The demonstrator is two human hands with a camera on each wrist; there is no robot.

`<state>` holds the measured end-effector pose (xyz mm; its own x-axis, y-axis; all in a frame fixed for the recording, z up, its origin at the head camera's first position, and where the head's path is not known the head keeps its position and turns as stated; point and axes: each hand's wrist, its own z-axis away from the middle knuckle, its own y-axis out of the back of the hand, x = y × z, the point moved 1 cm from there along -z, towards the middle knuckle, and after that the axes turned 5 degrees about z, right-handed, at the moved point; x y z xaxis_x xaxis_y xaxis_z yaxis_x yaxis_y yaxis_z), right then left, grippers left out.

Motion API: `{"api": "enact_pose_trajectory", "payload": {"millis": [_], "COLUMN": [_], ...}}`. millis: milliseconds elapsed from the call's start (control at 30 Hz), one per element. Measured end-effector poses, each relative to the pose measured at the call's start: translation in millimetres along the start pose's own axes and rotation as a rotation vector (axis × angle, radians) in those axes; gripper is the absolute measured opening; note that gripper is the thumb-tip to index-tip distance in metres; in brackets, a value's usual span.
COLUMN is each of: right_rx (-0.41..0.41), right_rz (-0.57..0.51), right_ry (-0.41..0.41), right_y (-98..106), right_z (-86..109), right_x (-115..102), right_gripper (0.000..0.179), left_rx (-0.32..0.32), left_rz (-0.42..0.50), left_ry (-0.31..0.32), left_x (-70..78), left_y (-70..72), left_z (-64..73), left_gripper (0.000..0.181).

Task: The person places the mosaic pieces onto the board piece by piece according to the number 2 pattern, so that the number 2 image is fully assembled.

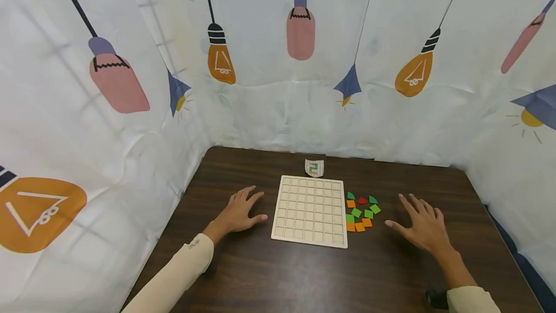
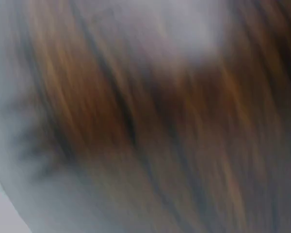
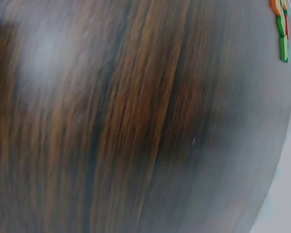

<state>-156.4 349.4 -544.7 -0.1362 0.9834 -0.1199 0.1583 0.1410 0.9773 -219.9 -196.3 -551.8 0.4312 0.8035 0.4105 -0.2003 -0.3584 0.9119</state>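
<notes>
Between the two hands lies a pale square board [image 1: 309, 211] marked with a grid of shallow square cells. Just left of it, my left hand [image 1: 240, 211] is spread with nothing held, thumb toward the board's edge. Beside the board's right edge are several small flat tiles: green squares [image 1: 356, 212], orange squares [image 1: 359, 227], a red piece [image 1: 362, 201] and green rounded pieces [image 1: 372, 200]. My right hand [image 1: 422, 223] is right of these tiles, fingers extended and holding nothing. In the right wrist view a few tiles [image 3: 283, 48] show at the upper right corner.
A small printed card [image 1: 314, 168] with a coloured pattern lies behind the board. The dark wood table [image 1: 295, 274] ends at a white curtain [image 1: 278, 110] printed with lamps at the back and sides. The left wrist view is blurred.
</notes>
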Motion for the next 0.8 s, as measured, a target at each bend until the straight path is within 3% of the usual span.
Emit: {"api": "enact_pose_trajectory", "payload": {"millis": [167,400,600,800], "right_rx": [0.03,-0.018,-0.058,-0.093], "right_rz": [-0.034,-0.072,-0.093,-0.114], "right_ry": [0.0,-0.003,0.002,0.011], "right_y": [-2,-4,-6,-9], "right_z": [-5.6,-13.8,-19.9,-25.2], "right_x": [-8,-17,-22,-28], "right_gripper": [0.087,0.081,0.079,0.076], "left_rx": [-0.055,-0.067,-0.07,-0.131], "left_rz": [0.052,0.093,0.077,0.038], "left_ry": [-0.024,-0.041,-0.088,-0.114], "left_x": [9.1,18.6,25.0,27.7], "left_y": [-12.8,-27.2,-32.9,-36.3], "left_z": [-3.9,-9.0,-14.9,-15.6], "left_gripper": [0.078,0.073,0.074,0.079]}}
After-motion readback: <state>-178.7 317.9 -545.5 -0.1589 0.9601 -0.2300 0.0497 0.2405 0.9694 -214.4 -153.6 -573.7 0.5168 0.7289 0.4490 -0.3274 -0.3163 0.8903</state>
